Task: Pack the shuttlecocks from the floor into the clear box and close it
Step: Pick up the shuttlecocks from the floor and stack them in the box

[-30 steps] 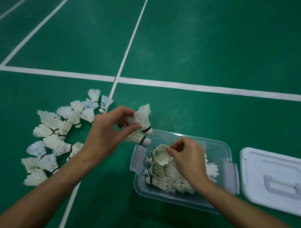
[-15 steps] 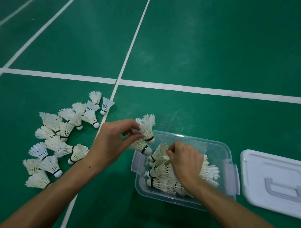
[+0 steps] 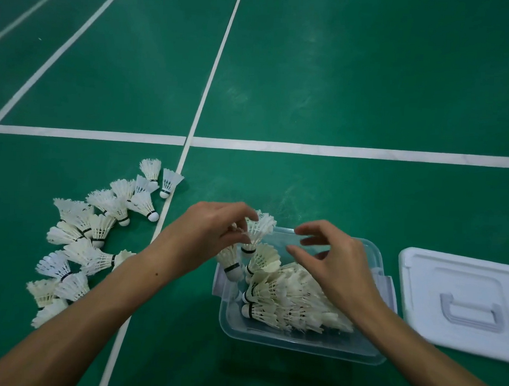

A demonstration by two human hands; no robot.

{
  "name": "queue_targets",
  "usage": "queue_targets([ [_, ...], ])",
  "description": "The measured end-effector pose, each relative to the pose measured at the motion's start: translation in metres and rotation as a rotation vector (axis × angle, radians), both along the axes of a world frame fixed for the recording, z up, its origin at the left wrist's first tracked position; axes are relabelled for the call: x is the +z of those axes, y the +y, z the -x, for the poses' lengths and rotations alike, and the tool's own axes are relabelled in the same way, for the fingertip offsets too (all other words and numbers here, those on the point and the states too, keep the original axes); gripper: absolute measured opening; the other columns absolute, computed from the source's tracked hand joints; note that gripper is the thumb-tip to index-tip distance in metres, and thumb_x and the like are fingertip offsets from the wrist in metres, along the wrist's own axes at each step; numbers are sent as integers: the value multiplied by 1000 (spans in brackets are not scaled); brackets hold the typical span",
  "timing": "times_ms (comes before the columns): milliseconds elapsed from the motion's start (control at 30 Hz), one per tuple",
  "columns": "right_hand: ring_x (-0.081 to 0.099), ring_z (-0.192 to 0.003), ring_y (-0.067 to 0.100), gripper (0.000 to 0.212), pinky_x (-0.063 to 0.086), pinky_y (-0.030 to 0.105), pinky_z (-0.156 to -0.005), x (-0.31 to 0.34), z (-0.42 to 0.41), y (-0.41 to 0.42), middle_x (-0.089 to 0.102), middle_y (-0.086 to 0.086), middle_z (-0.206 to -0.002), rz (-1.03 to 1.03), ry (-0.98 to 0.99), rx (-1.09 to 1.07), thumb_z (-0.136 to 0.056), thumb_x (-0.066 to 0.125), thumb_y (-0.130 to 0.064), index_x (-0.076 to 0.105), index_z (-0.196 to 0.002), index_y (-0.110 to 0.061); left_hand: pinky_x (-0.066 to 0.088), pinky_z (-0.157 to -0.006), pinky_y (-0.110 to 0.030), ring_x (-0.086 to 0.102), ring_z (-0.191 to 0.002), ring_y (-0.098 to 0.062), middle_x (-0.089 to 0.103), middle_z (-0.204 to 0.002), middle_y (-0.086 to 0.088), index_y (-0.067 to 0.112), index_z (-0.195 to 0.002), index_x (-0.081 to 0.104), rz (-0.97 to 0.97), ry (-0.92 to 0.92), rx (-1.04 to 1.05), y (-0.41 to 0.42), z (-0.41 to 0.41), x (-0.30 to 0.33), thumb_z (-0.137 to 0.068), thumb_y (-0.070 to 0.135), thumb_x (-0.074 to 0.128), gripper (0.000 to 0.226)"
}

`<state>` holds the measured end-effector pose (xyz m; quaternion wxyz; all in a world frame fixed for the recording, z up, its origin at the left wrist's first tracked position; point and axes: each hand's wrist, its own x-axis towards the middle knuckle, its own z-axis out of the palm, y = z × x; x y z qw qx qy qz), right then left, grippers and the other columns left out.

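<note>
You are looking down at a green court floor (image 3: pixel 338 80), matte and slightly scuffed, with paler smudges where the surface is worn near the middle. White painted lines cross it: one broad line (image 3: pixel 335 151) runs left to right across your view, and a thinner line (image 3: pixel 214 67) comes down from the top and meets it, continuing toward you at the lower left. Two more white lines (image 3: pixel 59 53) slant across the upper left corner. The light is even and soft, with a faint sheen on the floor at the upper right. No walls, windows or furniture fall within your view.
</note>
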<state>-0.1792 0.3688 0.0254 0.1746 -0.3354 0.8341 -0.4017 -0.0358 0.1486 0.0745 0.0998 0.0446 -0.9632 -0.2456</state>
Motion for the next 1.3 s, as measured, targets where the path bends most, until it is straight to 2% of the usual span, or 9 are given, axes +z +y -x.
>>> queue_targets([
  [167,61,-117,5,42,59,26,-88,8,5,-3,62,-15,-128,94,128,170,-83,88,-32,72,-122,-29,55,-70,-23,66,-74,-6,74,-94,11,18,-129,57,-59,-98,-83,14,32,8,-88,23,83,49],
  [300,59,-105,9,19,54,35,-87,2,7,-4,71,-17,-106,54,254,176,-85,85,-35,78,-101,-29,50,-70,-18,63,-73,-3,74,-95,12,17,-128,58,-78,-122,-129,23,44,11,-86,21,85,50],
  [567,69,-97,8,17,59,36,-88,-11,-1,25,79,-14,-98,63,216,-27,-88,81,-36,84,-102,-27,55,-73,-18,64,-74,-1,72,-106,11,16,-124,64,-58,10,7,10,20,15,-85,21,84,45],
  [767,76,-80,9,14,66,34,-69,-20,-28,19,82,-10,-88,-36,322,22,-90,79,-38,84,-100,-30,53,-71,-17,64,-73,-2,71,-104,14,18,-123,65,-33,-2,14,11,-5,11,-86,23,83,41],
  [900,70,-77,14,7,57,31,-54,-33,-39,5,77,-14,-75,-183,400,69,-89,81,-39,82,-87,-32,53,-70,-16,62,-71,-2,71,-102,14,18,-122,67,-31,11,45,9,-10,7,-86,22,83,40],
  [1000,66,-82,15,11,51,29,-60,-41,-40,-2,78,-16,-80,-269,396,124,-93,76,-42,82,-90,-33,48,-71,-9,60,-70,-2,72,-102,14,16,-120,68,-41,21,60,5,-9,3,-86,22,83,38],
  [1100,64,-90,15,19,47,29,-68,-49,-33,-6,80,-15,-92,-243,254,119,-95,71,-46,83,-104,-33,47,-72,-8,61,-70,-3,72,-102,13,16,-118,68,-52,21,55,2,-8,0,-86,23,83,36],
  [1200,69,-95,12,28,58,34,-81,-56,-23,-7,80,-18,-106,-269,35,144,-95,64,-54,82,-106,-35,45,-74,-5,60,-74,4,70,-103,14,19,-115,67,-75,15,28,3,-4,-4,-85,21,85,35],
  [1300,71,-106,8,31,59,40,-97,-51,-18,-3,78,-15,-116,-248,-62,191,-96,68,-52,80,-114,-30,44,-76,-5,59,-77,5,67,-104,15,21,-115,66,-114,11,-11,7,0,-8,-84,22,86,37],
])
